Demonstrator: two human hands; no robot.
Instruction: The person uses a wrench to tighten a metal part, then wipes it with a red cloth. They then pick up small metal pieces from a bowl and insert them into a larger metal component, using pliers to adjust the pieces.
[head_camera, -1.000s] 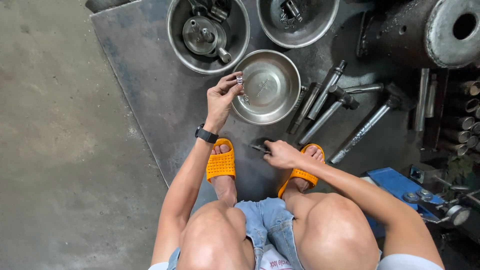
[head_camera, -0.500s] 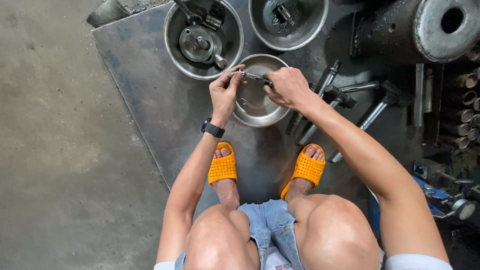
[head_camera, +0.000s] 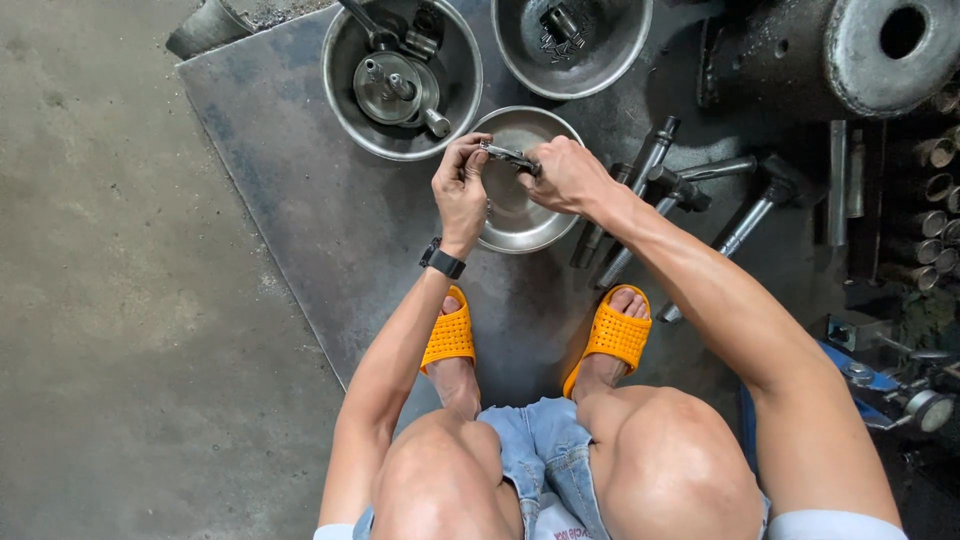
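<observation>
I crouch over a dark metal sheet (head_camera: 320, 200) on the floor. My left hand (head_camera: 461, 185) pinches a small metal part above a shallow steel bowl (head_camera: 520, 210). My right hand (head_camera: 565, 175) grips a slim metal tool (head_camera: 508, 156) whose tip meets that part. Both hands hover over the bowl, close together. A black watch sits on my left wrist.
Two larger steel bowls stand farther out: one (head_camera: 402, 75) with round machine parts, one (head_camera: 570, 40) with small pieces. Long socket wrenches (head_camera: 700, 210) lie to the right. A heavy cylinder (head_camera: 850, 50) sits at top right. Bare concrete (head_camera: 100, 300) spreads to the left.
My right hand came up from near my right foot with the slim tool and joined my left hand over the small bowl.
</observation>
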